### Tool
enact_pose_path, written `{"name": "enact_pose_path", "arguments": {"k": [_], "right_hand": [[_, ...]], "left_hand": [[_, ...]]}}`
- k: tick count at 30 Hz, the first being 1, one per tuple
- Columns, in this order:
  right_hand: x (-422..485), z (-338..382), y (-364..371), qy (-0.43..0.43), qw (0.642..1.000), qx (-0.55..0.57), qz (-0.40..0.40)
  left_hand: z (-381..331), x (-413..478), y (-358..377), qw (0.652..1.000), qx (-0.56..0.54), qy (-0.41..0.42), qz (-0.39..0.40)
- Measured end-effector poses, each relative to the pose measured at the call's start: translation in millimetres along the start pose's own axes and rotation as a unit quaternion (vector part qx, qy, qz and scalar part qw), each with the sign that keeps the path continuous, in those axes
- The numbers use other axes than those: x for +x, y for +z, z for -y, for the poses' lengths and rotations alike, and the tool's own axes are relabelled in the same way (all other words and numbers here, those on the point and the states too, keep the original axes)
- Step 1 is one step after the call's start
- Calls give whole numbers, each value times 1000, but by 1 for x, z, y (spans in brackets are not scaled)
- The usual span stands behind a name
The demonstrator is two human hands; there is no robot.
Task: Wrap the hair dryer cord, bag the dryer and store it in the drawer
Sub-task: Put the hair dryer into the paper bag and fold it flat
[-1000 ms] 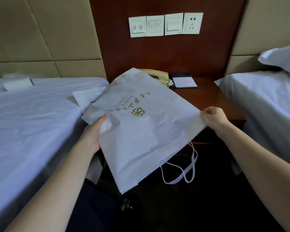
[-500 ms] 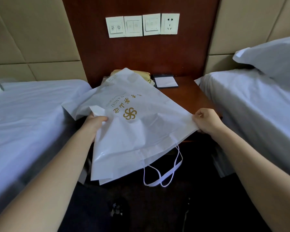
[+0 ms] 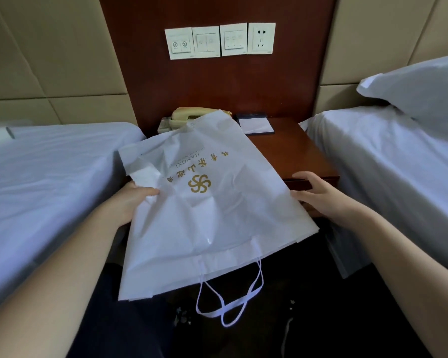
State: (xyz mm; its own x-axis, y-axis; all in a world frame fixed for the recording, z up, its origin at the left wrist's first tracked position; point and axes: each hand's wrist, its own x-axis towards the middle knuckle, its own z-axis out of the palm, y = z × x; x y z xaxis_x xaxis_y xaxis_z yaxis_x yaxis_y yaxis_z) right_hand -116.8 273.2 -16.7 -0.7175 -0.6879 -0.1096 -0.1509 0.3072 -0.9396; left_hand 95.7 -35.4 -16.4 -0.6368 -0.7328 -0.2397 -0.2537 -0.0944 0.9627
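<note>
Left hand (image 3: pixel 130 200) pinches the white bag (image 3: pixel 204 215), right hand (image 3: pixel 318 195) spread beside it, touching or not is unclear (no dryer visible), so bagging and drawer storage seemingly remain.

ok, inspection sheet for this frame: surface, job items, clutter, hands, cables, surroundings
Surface: wooden nightstand, mostly bare at its right; drawer front partly hidden by the bag.
Job's things: white bag with gold logo, held flat over the nightstand's front, drawstring loops hanging down. Hair dryer: nothing seen.
Clutter: phone and notepad at the back of the nightstand.
Grippers: left hand grips the bag's left edge; right hand is at its right edge, fingers spread, grip unclear.
Cables: thin pale cord on the dark floor, blurred.
Surroundings: bed on each side, pillow on the right one, switch and socket panel on the wall.
</note>
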Motion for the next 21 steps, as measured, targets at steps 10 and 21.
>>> {"name": "enact_pose_path", "arguments": {"k": [10, 21], "right_hand": [[18, 21, 30, -79, 990, -64, 102], [11, 15, 19, 27, 978, 27, 205]], "left_hand": [[34, -36, -43, 988, -25, 4, -150], [57, -95, -39, 995, 9, 28, 91]]}}
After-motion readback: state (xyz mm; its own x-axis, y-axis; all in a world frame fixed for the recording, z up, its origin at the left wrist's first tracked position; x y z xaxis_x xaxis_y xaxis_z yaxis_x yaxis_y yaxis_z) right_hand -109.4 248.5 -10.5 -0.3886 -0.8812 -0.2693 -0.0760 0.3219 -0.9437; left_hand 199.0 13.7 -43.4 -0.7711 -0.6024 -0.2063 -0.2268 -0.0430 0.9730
